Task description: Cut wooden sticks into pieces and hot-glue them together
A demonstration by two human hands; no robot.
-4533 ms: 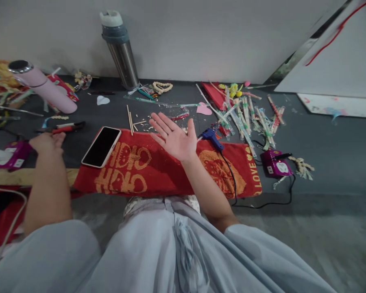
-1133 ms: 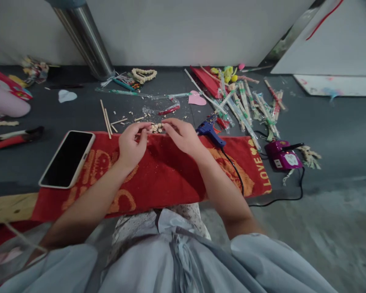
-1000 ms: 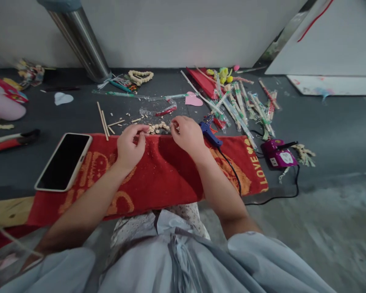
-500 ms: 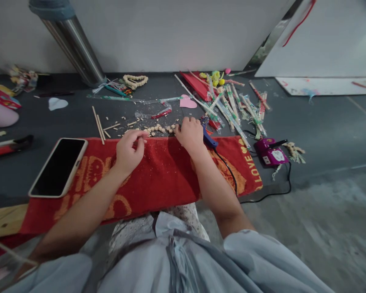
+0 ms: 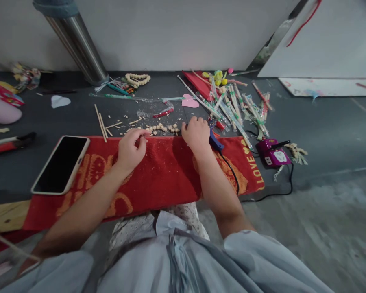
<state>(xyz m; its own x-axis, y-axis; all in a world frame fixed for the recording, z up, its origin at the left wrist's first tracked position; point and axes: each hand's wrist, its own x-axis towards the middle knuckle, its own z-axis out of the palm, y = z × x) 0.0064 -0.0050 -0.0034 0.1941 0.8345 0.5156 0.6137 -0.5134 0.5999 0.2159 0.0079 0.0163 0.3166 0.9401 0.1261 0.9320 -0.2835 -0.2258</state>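
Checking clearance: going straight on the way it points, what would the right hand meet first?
Likely the pink heart, lying ahead of the right hand; the hand's height is unclear, so it might pass above.

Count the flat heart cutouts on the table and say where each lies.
2: a white heart beyond the phone, and a pink heart beyond the right hand. Others may be hidden.

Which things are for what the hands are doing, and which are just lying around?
Probably in use:
- pale little pieces, between the left hand and right hand
- blue glue gun, beside the right hand
- red towel, under the arms

Probably just lying about:
- phone
- metal bottle
- pliers
- pink paper heart
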